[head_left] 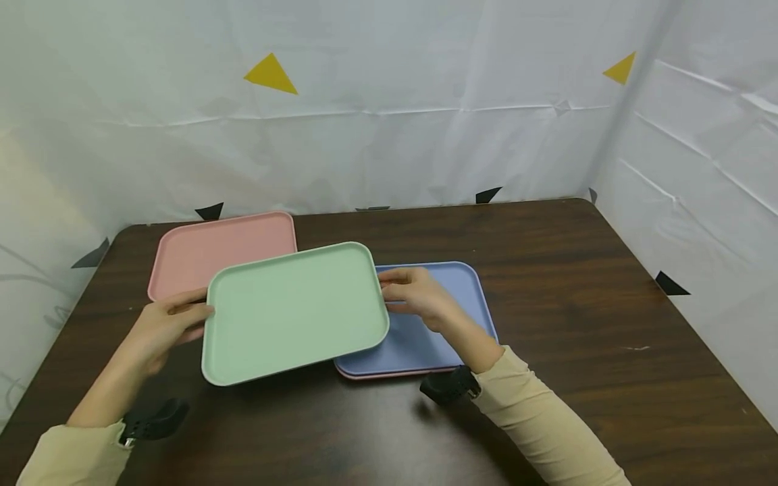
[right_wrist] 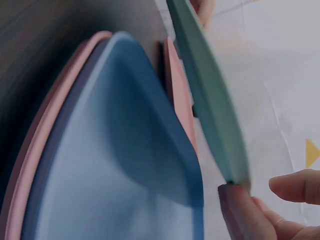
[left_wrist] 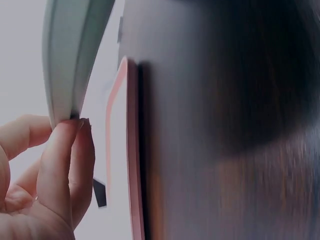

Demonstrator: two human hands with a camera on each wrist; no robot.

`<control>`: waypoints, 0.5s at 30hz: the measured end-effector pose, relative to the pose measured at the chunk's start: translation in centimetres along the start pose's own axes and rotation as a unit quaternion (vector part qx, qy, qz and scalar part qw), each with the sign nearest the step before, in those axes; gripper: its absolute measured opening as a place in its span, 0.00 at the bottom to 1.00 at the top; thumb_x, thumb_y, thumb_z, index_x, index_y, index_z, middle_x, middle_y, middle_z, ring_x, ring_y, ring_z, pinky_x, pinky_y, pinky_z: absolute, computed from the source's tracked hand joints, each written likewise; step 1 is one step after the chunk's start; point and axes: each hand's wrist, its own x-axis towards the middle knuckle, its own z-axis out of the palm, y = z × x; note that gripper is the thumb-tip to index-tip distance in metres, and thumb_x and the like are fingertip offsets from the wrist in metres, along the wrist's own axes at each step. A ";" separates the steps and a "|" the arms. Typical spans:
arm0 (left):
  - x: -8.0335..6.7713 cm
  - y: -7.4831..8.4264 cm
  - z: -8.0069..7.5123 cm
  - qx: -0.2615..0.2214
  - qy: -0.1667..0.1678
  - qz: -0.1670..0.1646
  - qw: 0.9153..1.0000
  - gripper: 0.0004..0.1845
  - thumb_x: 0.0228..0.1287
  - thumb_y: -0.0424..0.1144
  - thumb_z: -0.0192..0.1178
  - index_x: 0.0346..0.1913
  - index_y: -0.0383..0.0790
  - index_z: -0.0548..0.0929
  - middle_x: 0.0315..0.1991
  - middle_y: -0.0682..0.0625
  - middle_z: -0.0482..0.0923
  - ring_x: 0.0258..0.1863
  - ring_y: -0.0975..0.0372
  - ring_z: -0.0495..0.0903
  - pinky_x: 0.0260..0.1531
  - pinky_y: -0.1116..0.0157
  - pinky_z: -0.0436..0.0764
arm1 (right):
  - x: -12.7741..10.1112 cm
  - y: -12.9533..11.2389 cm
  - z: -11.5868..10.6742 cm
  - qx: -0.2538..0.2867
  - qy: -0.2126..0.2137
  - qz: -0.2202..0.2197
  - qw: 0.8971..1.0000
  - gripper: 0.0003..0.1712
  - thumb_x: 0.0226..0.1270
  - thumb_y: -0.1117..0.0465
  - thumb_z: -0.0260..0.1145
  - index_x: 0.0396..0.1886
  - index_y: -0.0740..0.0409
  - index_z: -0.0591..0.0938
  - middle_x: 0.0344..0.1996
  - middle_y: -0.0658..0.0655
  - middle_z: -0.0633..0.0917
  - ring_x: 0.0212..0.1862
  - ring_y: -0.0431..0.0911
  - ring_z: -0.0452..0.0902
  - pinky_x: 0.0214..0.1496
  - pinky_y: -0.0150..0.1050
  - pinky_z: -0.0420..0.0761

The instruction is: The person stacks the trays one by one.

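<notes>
Above table point(head_left: 577, 283), green tray point(head_left: 294, 314) held off surface, tilted. Left hand point(head_left: 167, 324) grip clamped on its left edge, fingers point(left_wrist: 60, 160) pinching rim. Right hand point(head_left: 416, 293) grip clamped on right edge. Blue tray point(head_left: 437, 337) lies under right hand, pink rim showing beneath it. Pink tray point(head_left: 206, 253) behind, at far left of table.

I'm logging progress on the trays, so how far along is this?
Done: the blue tray sits stacked on another pink-edged one. In hand: the left hand and right hand grip the green tray, lifted off the table. Left: the pink tray lies flat, untouched.
</notes>
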 end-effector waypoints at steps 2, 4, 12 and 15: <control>0.1 0.4 0.6 -0.009 -0.003 0.010 1.000 0.36 0.70 0.41 0.55 0.72 0.26 0.55 0.34 0.77 0.74 0.36 0.82 0.78 0.37 0.78 0.84 | -0.1 0.1 -0.7 -0.001 0.016 0.000 1.000 0.25 0.67 0.69 0.56 0.64 0.71 0.70 0.61 0.69 0.74 0.63 0.56 0.73 0.62 0.48 0.79; 0.2 0.8 1.3 -0.019 -0.006 0.018 1.000 0.35 0.70 0.41 0.55 0.72 0.26 0.55 0.34 0.77 0.75 0.37 0.82 0.78 0.38 0.78 0.84 | -0.3 0.2 -1.3 -0.009 0.026 0.000 1.000 0.25 0.67 0.69 0.57 0.64 0.71 0.70 0.61 0.69 0.74 0.62 0.56 0.73 0.62 0.48 0.79; 0.9 2.2 3.8 -0.047 -0.011 0.015 0.999 0.34 0.69 0.41 0.56 0.72 0.29 0.58 0.36 0.72 0.76 0.37 0.81 0.78 0.39 0.78 0.83 | -1.1 1.0 -3.7 -0.035 0.049 0.003 0.998 0.24 0.69 0.68 0.57 0.63 0.71 0.70 0.59 0.69 0.75 0.58 0.53 0.76 0.60 0.47 0.81; 1.1 2.6 4.7 -0.052 -0.008 0.011 0.999 0.33 0.69 0.40 0.55 0.71 0.30 0.59 0.35 0.71 0.76 0.37 0.81 0.78 0.39 0.78 0.83 | -1.3 1.4 -4.4 -0.042 0.057 0.004 0.997 0.23 0.68 0.68 0.57 0.62 0.72 0.71 0.58 0.69 0.75 0.55 0.50 0.78 0.59 0.46 0.81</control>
